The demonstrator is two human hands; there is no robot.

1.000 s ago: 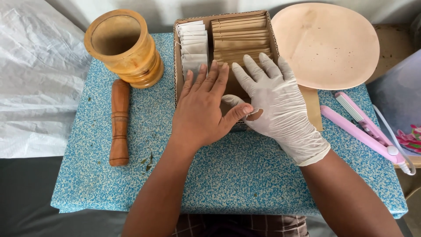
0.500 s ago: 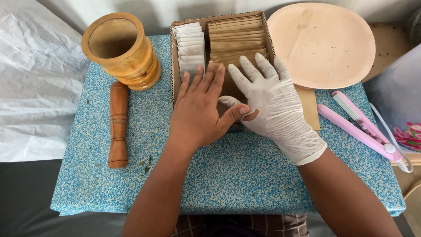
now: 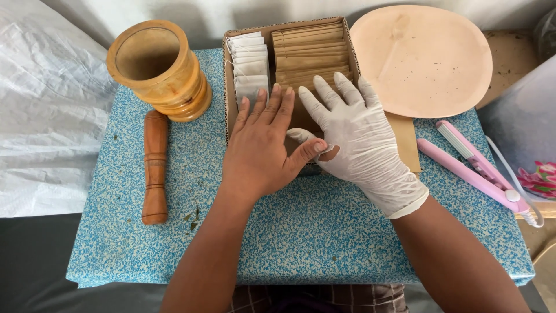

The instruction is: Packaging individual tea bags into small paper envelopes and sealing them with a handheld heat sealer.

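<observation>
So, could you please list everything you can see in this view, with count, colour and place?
wooden mortar: one, light brown, far left of the board
wooden pestle: one, reddish brown, lying in front of the mortar
cardboard box: one, brown, centre back
white sachets: a row, left half of the box
brown envelopes: a row, right half of the box
plate: one, pale pink, far right
hair-iron-like clamp tool: one, pink, right edge, open
speckled board: one, blue and cream, under everything
left hand: bare, flat on the box
right hand: white glove, flat on the box
</observation>
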